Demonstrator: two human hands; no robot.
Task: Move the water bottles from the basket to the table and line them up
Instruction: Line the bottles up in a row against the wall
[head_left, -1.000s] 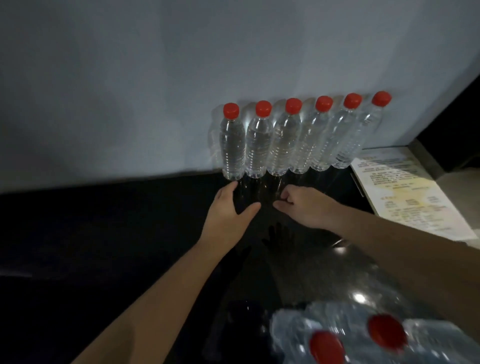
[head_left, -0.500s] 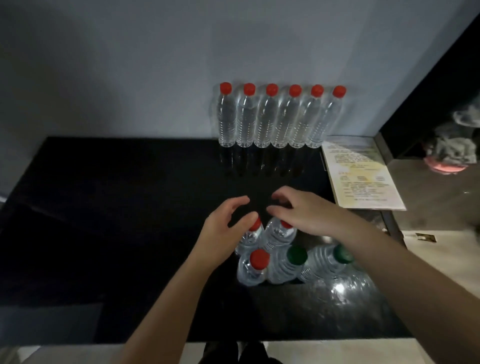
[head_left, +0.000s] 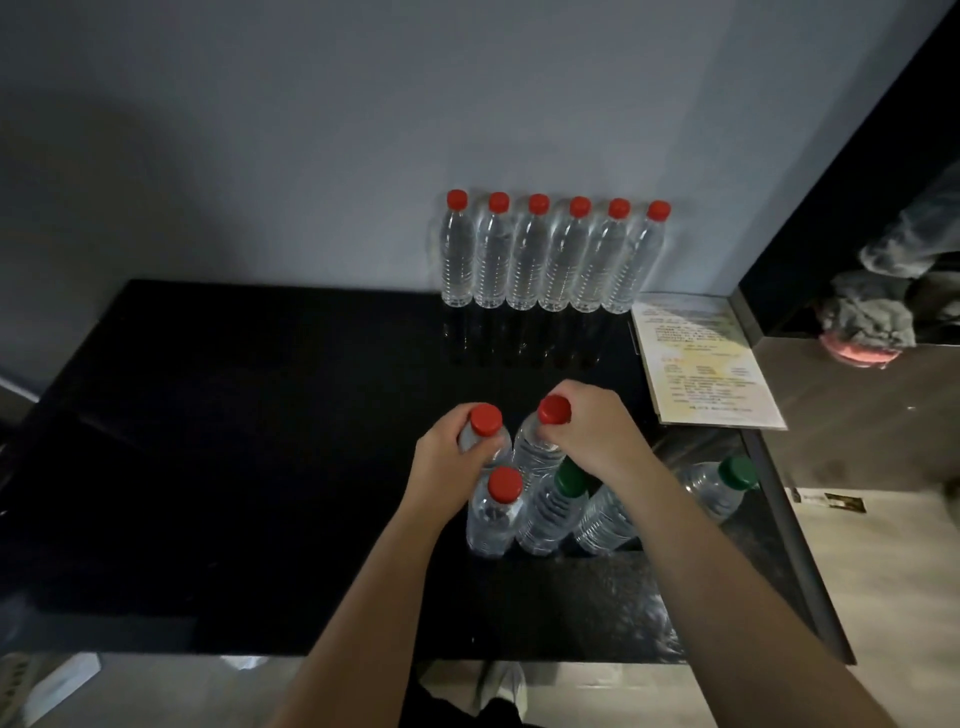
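Note:
Several clear red-capped water bottles (head_left: 553, 254) stand in a row against the wall at the back of the black table (head_left: 234, 415). Nearer me stands a cluster of bottles. My left hand (head_left: 447, 457) grips the neck of a red-capped bottle (head_left: 485, 420). My right hand (head_left: 597, 431) grips the neck of another red-capped bottle (head_left: 554, 410) beside it. In front of them stand a third red-capped bottle (head_left: 498, 512) and a green-capped bottle (head_left: 558, 499). Another green-capped bottle (head_left: 727, 480) lies further right. No basket can be made out.
A printed sheet (head_left: 696, 358) lies at the table's right back corner. Right of the table is a lower grey surface with crumpled cloth (head_left: 872, 312). The table's left half is bare black top. The front edge runs just below the bottle cluster.
My hands drew back from the back row to the near cluster and each closed round a red-capped bottle's neck. The view pulled back and down.

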